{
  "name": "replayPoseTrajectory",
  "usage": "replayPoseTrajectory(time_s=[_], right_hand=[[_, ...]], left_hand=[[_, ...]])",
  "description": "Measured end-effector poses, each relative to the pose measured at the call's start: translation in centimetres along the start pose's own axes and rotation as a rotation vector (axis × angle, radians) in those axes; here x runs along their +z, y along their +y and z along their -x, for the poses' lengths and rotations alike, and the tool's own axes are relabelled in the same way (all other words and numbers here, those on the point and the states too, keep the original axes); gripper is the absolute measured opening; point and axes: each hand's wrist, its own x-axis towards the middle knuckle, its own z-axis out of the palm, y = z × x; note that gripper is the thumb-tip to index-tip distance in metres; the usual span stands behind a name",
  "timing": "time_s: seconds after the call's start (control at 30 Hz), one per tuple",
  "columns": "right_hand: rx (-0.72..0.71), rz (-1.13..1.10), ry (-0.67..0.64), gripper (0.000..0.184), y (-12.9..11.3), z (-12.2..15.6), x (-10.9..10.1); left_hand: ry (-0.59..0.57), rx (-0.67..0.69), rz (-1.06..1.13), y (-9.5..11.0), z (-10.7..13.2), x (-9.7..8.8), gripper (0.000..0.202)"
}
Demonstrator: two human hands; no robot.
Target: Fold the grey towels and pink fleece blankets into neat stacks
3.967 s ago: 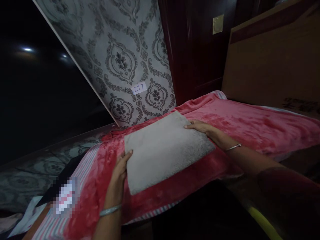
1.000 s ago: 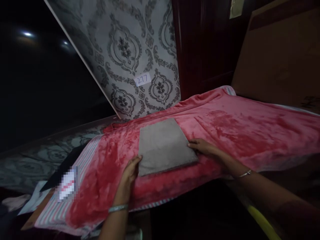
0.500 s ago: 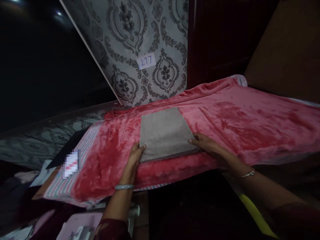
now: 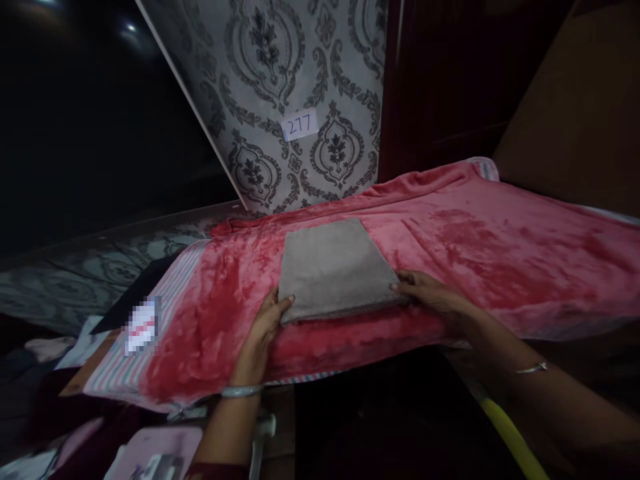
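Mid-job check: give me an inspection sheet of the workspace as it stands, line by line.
Surface: pink plush blanket spread over a raised board, striped cloth showing at its left end.
Job's things: folded grey towel lying flat on the blanket.
Clutter: papers and pale items low on the left, too dim to identify.
Hands: left hand at the towel's near left corner; right hand at its near right corner; a bangle on each wrist.
Cables: nothing seen; a yellow strip at lower right.
Surroundings: patterned wallpaper panel with a paper label 277; dark wooden door; brown board on the right.
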Motion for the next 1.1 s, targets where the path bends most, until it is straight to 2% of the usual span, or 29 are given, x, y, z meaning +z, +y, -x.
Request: replayPoseTrajectory(time_s=[0.13, 0.2, 0.27, 0.33, 0.37, 0.4, 0.43, 0.5, 0.6, 0.7, 0.77, 0.87, 1.0, 1.1], right_hand=[[0.089, 0.051, -0.072, 0.050, 0.5, 0.1, -0.6], [0.112, 0.169, -0.048, 0.049, 0.3, 0.2, -1.3], [0.059, 0.383, 0.118, 0.047, -0.6, 0.1, -1.7], [-0.114, 0.603, 0.302, 0.044, -2.1, -0.5, -1.3], [-0.231, 0.682, 0.337, 0.043, -2.8, -0.9, -0.6], [-0.344, 0.739, 0.318, 0.044, -3.5, -1.5, 0.4], [-0.442, 0.782, 0.257, 0.046, -4.0, -2.0, 1.6], [-0.557, 0.881, 0.085, 0.050, -4.4, -3.0, 4.2], [-0.555, 1.036, -0.137, 0.057, -3.4, -3.4, 7.5], [-0.527, 1.084, -0.181, 0.063, -2.1, -2.9, 8.7], [-0.530, 1.073, -0.172, 0.064, -1.7, -2.5, 8.6], [-0.519, 1.039, -0.167, 0.062, -1.8, -2.3, 8.3], [-0.502, 1.014, -0.149, 0.060, -1.6, -2.3, 8.4], [-0.498, 0.982, -0.163, 0.061, -1.8, -2.4, 8.0]], left_hand=[[-0.056, -0.045, -0.059, -0.3, 0.0, -0.7, 0.060], [-0.054, -0.042, -0.123, -0.2, -0.2, -1.4, 0.055], [0.057, 0.036, -0.229, 0.3, -0.6, -1.7, 0.051], [0.192, 0.217, -0.420, 1.2, -1.0, -1.0, 0.052], [0.213, 0.325, -0.535, 1.7, -1.3, -0.2, 0.053], [0.186, 0.428, -0.653, 2.1, -1.6, 0.8, 0.054], [0.112, 0.511, -0.761, 2.5, -1.9, 2.0, 0.054], [-0.100, 0.582, -0.931, 2.7, -2.5, 4.4, 0.054], [-0.294, 0.542, -1.208, 1.9, -3.5, 6.2, 0.054], [-0.351, 0.491, -1.430, 0.6, -4.1, 5.8, 0.055], [-0.365, 0.483, -1.497, 0.4, -4.5, 5.3, 0.056], [-0.336, 0.483, -1.544, 1.6, -5.7, 5.8, 0.059], [-0.191, 0.532, -1.619, 3.2, -8.3, 7.9, 0.060], [-0.071, 0.512, -1.653, 2.4, -9.8, 8.8, 0.061]])
